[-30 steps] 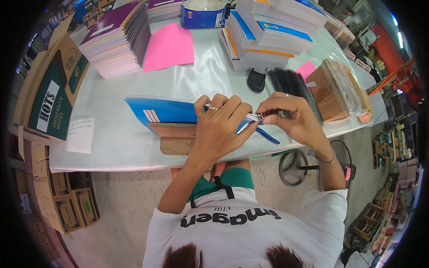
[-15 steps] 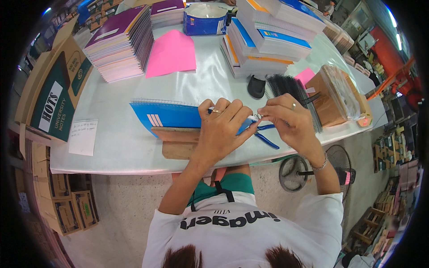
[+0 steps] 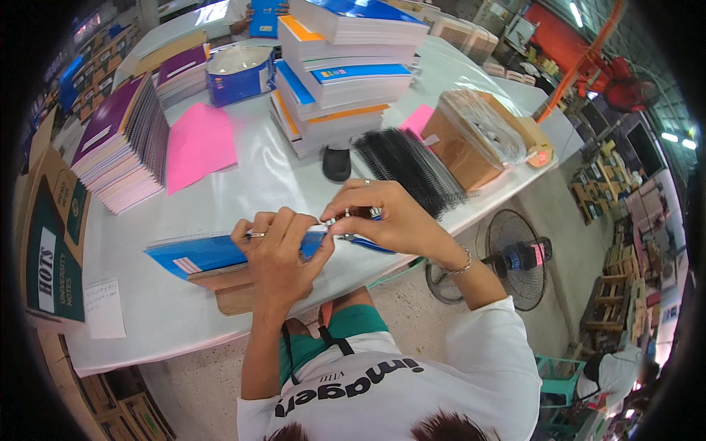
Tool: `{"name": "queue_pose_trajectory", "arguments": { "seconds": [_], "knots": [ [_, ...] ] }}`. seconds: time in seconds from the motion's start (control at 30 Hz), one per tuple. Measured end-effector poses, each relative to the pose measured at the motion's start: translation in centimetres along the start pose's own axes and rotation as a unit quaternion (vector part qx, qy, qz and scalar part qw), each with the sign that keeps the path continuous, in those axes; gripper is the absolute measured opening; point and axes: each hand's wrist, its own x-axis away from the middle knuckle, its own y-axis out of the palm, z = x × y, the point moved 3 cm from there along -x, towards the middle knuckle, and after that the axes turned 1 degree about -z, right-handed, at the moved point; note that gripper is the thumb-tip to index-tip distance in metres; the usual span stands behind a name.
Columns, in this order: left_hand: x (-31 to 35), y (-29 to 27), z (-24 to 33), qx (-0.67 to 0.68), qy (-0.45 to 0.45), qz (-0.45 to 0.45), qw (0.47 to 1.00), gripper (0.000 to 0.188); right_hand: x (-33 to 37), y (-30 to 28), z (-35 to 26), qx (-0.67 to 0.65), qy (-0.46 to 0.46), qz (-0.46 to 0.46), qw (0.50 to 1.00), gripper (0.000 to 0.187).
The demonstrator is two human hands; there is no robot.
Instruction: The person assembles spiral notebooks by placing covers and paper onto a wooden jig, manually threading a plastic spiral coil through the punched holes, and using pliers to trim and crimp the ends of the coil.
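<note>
The left hand point(image 3: 283, 253) hides much of the blue notebook point(image 3: 202, 251) it grips; the right hand point(image 3: 386, 217) pinches its wire binding point(image 3: 340, 218).

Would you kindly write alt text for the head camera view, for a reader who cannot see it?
A person's left hand holds down a blue notebook on a wooden block while the right hand works at its wire spiral end. On the white table lie black spiral coils, a pink sheet and notebook stacks.
</note>
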Motion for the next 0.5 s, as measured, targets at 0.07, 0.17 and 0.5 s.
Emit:
{"name": "queue_pose_trajectory", "arguments": {
  "seconds": [0.07,0.17,0.5],
  "knots": [
    [0.1,0.3,0.3,-0.002,-0.008,0.000,1.000,0.017,0.5,0.1,-1.0,0.186,-0.063,0.106,0.975,0.021],
    [0.3,0.2,0.8,-0.007,-0.005,0.005,1.000,0.017,1.5,-0.1,-1.5,0.268,-0.100,0.194,0.938,0.024],
    [4.2,-0.3,0.7,-0.076,0.033,0.014,0.996,0.026,5.1,2.3,-1.4,-0.101,0.126,0.084,0.983,0.023]
  ]
}}
